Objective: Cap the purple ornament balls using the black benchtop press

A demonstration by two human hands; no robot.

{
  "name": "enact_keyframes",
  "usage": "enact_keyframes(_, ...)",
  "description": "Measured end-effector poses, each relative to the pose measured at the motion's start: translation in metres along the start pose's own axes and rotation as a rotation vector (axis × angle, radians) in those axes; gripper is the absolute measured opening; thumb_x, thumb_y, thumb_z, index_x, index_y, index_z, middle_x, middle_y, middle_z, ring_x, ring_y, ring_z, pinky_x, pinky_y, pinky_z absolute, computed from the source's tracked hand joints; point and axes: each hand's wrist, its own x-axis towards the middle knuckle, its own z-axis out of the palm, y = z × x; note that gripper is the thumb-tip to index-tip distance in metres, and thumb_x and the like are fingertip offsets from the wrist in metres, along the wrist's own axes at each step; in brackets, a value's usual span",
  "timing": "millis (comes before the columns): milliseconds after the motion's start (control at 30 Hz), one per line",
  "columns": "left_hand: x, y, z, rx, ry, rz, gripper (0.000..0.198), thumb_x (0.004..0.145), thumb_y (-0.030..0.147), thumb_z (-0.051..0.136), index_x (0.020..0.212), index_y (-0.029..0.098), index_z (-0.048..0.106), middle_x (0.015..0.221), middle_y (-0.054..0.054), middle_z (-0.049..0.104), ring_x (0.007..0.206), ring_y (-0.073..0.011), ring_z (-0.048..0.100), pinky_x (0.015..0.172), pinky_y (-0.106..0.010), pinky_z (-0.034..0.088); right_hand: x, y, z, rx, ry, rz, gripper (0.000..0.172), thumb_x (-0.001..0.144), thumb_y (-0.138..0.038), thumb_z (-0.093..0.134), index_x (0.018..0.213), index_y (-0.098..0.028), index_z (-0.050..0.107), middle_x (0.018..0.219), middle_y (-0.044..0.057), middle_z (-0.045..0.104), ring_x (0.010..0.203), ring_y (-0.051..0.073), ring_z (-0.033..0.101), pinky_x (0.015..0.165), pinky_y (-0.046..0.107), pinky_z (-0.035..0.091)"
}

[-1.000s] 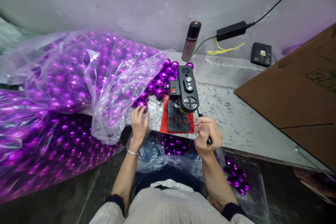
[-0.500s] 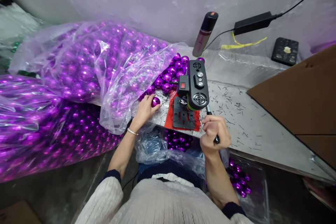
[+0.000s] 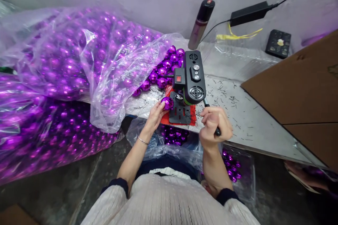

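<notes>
1. Purple faceted ball: near the tabletop's front edge, at the left side of a black slotted plate; contact with the plate cannot be told.
2. Left hand: fingertips clamped on that ball.
3. Right hand: fist wrapped round a black lever handle, just beyond the plate's right edge.
4. Black machine: upright above the plate's rear edge; red sheet beneath the plate, near the front edge.
5. Loose balls: behind and left of the plate, by the mouth of a clear bag.
6. Spray can: standing towards the tabletop's back edge.
</notes>
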Motion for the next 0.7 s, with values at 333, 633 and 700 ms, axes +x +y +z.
enact_keyframes(333, 0.002, -0.032, 0.009, 0.833, -0.025, 0.476, 0.059, 0.076, 0.046, 0.086, 0.126, 0.023, 0.066, 0.124, -0.011, 0.073, 0.120, -0.0300, 0.066, 0.111, -0.049, 0.045, -0.007, 0.001, -0.005, -0.039, -0.051, 0.004, 0.029, 0.098, -0.013, 0.048, 0.070, -0.022, 0.049, 0.064, -0.002, 0.057, 0.064, 0.013, 0.061, 0.058, 0.029, 0.042)
enact_keyframes(633, 0.007, -0.035, 0.012, 1.043, -0.106, 0.690, 0.059, 0.082, 0.052, 0.080, 0.131, 0.023, 0.062, 0.126, -0.011, 0.072, 0.120, -0.0282, 0.067, 0.108, -0.046, 0.048, -0.011, 0.003, -0.006, -0.041, -0.074, 0.004, 0.027, 0.098, -0.014, 0.048, 0.072, -0.022, 0.050, 0.067, -0.001, 0.059, 0.066, 0.013, 0.061, 0.059, 0.029, 0.044)
enact_keyframes(700, 0.007, -0.035, 0.012, 1.061, -0.116, 0.722, 0.059, 0.084, 0.052, 0.079, 0.131, 0.022, 0.061, 0.125, -0.011, 0.072, 0.118, -0.0274, 0.068, 0.108, -0.046, 0.049, -0.012, 0.003, -0.006, -0.048, -0.080, 0.005, 0.027, 0.098, -0.014, 0.048, 0.073, -0.022, 0.051, 0.067, -0.001, 0.059, 0.067, 0.014, 0.061, 0.059, 0.030, 0.045)
